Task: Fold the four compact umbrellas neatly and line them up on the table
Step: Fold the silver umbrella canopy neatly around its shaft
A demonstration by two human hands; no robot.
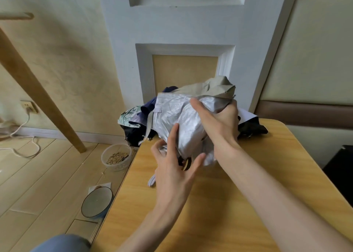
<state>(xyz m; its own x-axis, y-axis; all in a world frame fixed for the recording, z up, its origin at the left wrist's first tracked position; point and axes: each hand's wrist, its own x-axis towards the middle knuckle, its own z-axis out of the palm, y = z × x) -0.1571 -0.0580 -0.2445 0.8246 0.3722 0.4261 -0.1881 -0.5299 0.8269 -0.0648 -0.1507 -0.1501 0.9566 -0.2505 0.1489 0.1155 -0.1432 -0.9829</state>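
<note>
A crumpled silver and khaki umbrella is held above the wooden table. My right hand grips its bunched canopy from above, fingers wrapped round the cloth. My left hand is at its lower end, fingers spread around the dark handle, thumb and fingers touching the fabric. Behind lies a heap of other umbrellas: a navy one, a green-patterned one and a black one, all unfolded and tangled at the table's far edge.
On the floor left of the table stand a plastic tub of grain and a dark-rimmed bowl. A slanted wooden beam and a white cable are at the left. A panelled wall rises behind.
</note>
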